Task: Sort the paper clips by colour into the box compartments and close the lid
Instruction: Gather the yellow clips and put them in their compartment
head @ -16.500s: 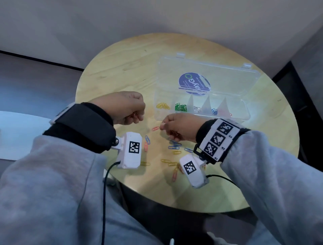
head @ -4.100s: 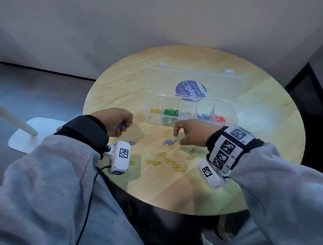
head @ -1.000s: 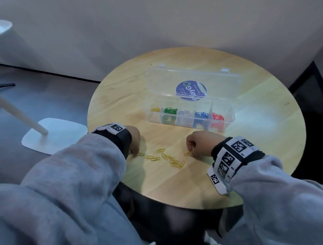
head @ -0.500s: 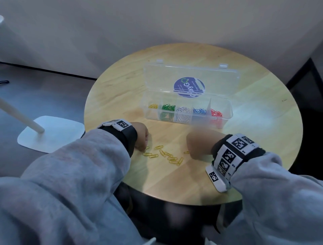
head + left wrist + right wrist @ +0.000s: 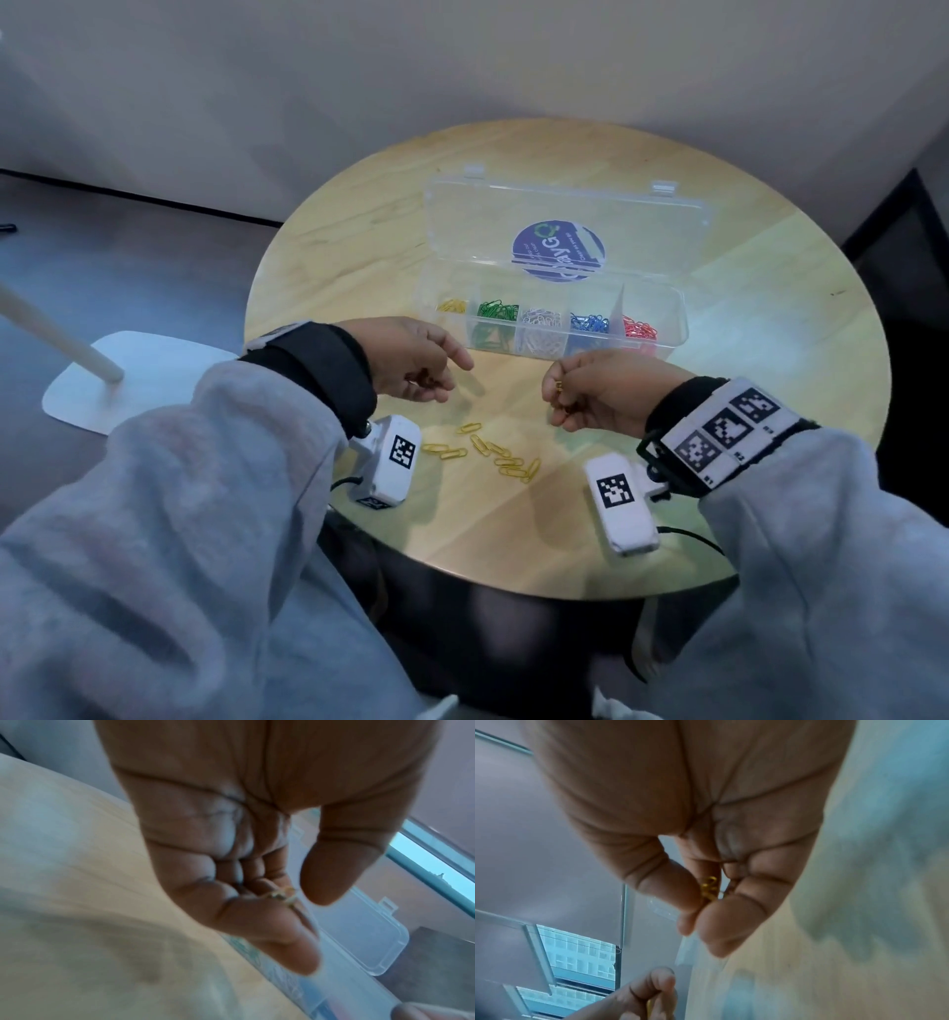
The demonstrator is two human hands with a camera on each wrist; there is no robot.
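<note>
A clear compartment box (image 5: 662, 347) stands open on the round wooden table (image 5: 744, 329), its lid (image 5: 560, 221) laid back. Its compartments hold yellow (image 5: 452, 306), green (image 5: 497, 311), white (image 5: 542, 319), blue (image 5: 589, 324) and red clips (image 5: 639, 329), left to right. Several yellow paper clips (image 5: 488, 452) lie loose on the table between my hands. My left hand (image 5: 426, 365) hovers above them, its curled fingers cupping yellow clips (image 5: 284, 895). My right hand (image 5: 580, 395) is raised too, pinching yellow clips (image 5: 709, 887) between thumb and fingers.
A white floor-lamp base (image 5: 133, 380) with a slanting pole (image 5: 56, 339) stands on the grey floor left of the table. A wall runs behind the table. My grey sleeves cover the near table edge.
Both hands have lifted off the table with yellow clips in them; half a second ago they were down beside the loose clips. The box has not moved.
</note>
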